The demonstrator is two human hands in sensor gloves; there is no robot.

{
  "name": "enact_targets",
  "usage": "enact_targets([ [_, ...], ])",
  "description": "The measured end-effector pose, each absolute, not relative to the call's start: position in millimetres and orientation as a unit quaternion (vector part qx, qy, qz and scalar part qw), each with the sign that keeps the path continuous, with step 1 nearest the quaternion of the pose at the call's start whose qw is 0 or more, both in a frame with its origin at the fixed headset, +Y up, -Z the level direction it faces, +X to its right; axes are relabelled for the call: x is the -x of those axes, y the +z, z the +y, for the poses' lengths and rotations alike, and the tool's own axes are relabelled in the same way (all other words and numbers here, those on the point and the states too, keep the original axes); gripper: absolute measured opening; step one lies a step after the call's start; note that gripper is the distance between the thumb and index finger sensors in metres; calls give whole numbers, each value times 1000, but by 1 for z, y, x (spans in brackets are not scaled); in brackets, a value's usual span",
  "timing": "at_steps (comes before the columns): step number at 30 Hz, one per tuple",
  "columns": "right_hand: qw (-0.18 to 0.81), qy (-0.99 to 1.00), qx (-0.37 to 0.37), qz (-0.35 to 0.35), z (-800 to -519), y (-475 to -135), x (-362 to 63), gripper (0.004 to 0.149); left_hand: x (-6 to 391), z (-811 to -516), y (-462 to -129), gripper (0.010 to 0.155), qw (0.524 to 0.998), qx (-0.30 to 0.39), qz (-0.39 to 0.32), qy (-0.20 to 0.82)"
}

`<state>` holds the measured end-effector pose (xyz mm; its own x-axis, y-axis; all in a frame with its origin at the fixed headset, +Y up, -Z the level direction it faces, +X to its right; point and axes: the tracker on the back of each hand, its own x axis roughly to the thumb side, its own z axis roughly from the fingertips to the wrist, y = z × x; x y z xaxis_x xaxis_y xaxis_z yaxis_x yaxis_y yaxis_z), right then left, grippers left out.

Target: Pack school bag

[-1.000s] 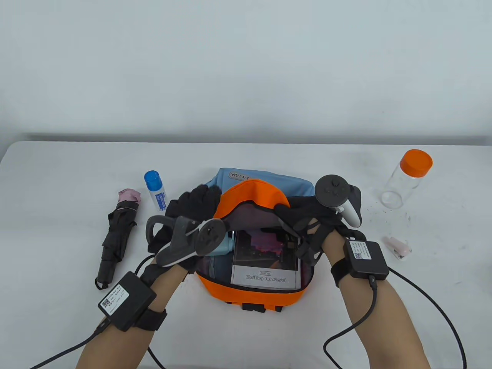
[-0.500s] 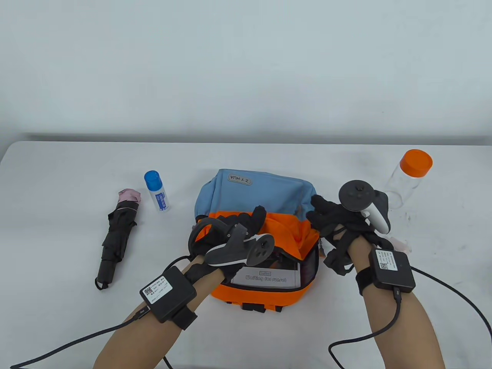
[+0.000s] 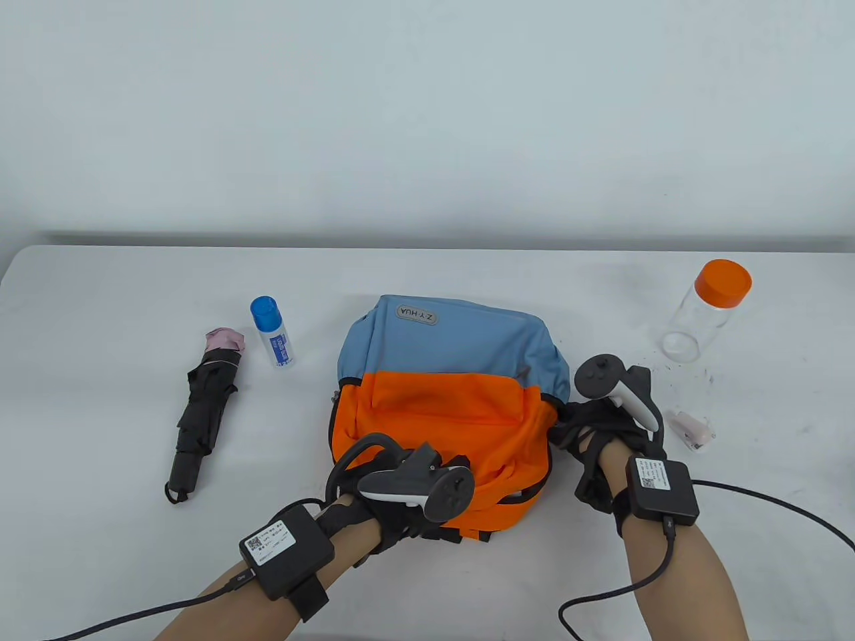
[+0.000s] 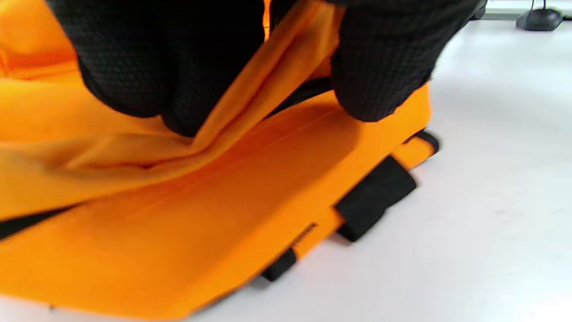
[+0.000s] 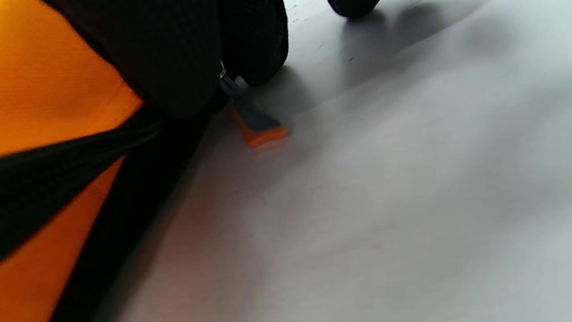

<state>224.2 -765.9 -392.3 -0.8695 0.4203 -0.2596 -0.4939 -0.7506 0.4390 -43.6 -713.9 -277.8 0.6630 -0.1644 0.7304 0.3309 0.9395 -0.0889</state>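
Orange bag (image 3: 441, 414) flap pinched by left hand (image 3: 407, 494).

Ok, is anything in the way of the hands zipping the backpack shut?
Nothing visible. The left hand pinches the orange flap at the backpack near edge; the right hand holds the zipper pull at its right side. The umbrella, blue-capped bottle and jar lie apart.
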Motion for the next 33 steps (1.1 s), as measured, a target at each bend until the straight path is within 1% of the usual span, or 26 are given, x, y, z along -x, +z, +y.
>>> enact_targets([
  [1, 253, 931, 79, 249, -767, -392, -225, 69, 41, -716, -278, 85, 904, 89, -393, -142],
  [3, 281, 927, 104, 227, -771, -391, -227, 62, 36, -718, -280, 86, 904, 100, -389, -147],
  [5, 312, 923, 121, 191, -775, -388, -226, 52, 32, -720, -282, 84, 900, 99, -399, -143],
  [7, 327, 922, 136, 156, -777, -386, -224, 40, 31, -724, -283, 88, 900, 95, -402, -138],
  [9, 346, 912, 132, 175, -778, -387, -221, 39, 30, -725, -283, 89, 898, 87, -406, -144],
  [10, 343, 911, 115, 198, -778, -388, -219, 39, 30, -726, -282, 89, 898, 88, -406, -145],
  [12, 329, 915, 106, 209, -777, -389, -219, 40, 30, -726, -282, 90, 899, 85, -404, -147],
  [14, 329, 919, 106, 188, -775, -388, -217, 40, 32, -726, -280, 90, 900, 77, -403, -145],
  [16, 325, 923, 89, 186, -773, -388, -218, 39, 34, -726, -280, 88, 901, 71, -405, -140],
  [18, 348, 916, 78, 183, -770, -388, -224, 38, 36, -727, -279, 87, 901, 67, -406, -136],
  [20, 363, 911, 96, 173, -765, -388, -235, 39, 37, -726, -279, 86, 901, 67, -407, -135],
  [21, 357, 913, 106, 169, -764, -387, -239, 40, 37, -726, -280, 86, 901, 69, -407, -134],
  [22, 336, 920, 110, 171, -763, -387, -243, 46, 37, -726, -280, 86, 901, 71, -407, -133],
  [23, 302, 929, 109, 184, -762, -387, -245, 54, 36, -726, -281, 85, 901, 74, -407, -132],
  [24, 281, 934, 103, 193, -763, -386, -246, 59, 36, -726, -281, 85, 901, 75, -407, -131],
  [25, 258, 942, 88, 197, -764, -386, -243, 67, 36, -726, -281, 85, 901, 77, -407, -131],
  [28, 218, 950, 77, 208, -770, -385, -229, 88, 37, -726, -282, 84, 897, 80, -415, -127],
  [30, 196, 959, 81, 186, -771, -387, -223, 92, 39, -726, -282, 83, 895, 79, -421, -125],
  [31, 173, 967, 93, 162, -773, -389, -220, 99, 39, -726, -281, 82, 895, 80, -421, -124],
  [32, 155, 972, 97, 150, -775, -391, -219, 102, 39, -726, -281, 82, 895, 78, -421, -124],
  [33, 154, 973, 84, 150, -777, -395, -218, 97, 39, -727, -280, 82, 895, 76, -420, -128],
])
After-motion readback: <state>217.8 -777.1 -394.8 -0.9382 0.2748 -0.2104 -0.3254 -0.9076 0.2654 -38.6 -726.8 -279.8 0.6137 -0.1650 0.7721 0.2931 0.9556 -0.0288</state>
